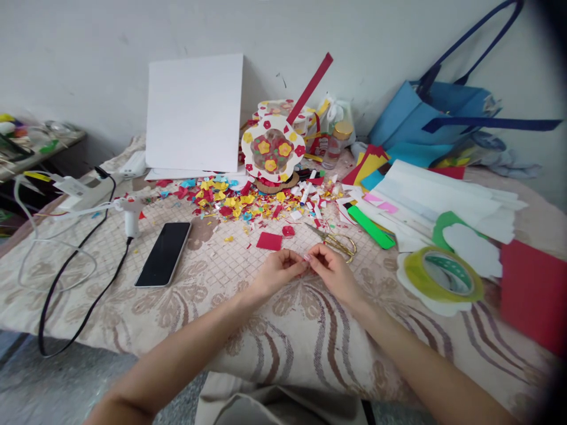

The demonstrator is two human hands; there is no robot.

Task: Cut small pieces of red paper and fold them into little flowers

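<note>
My left hand point(280, 270) and my right hand point(331, 269) meet fingertip to fingertip above the patterned tablecloth point(239, 260). Both are closed in a pinch; whatever lies between the fingers is too small or hidden to make out. Just beyond them are gold-handled scissors point(335, 242), their blades pointing up and left. A red paper rectangle point(269, 241) and a small red paper flower point(288, 231) lie past my left hand. Farther back stands a white flower-shaped paper piece point(273, 149) decorated with red and yellow flowers, a red strip point(310, 88) rising behind it.
Paper scraps point(230, 198) cover the middle back. At left are a phone point(163, 254), a white glue gun point(131, 217) and cables. A white board point(194, 112) leans on the wall. Right: yellow tape roll point(419, 276), green cutter point(371, 227), coloured paper, blue bag point(405, 115).
</note>
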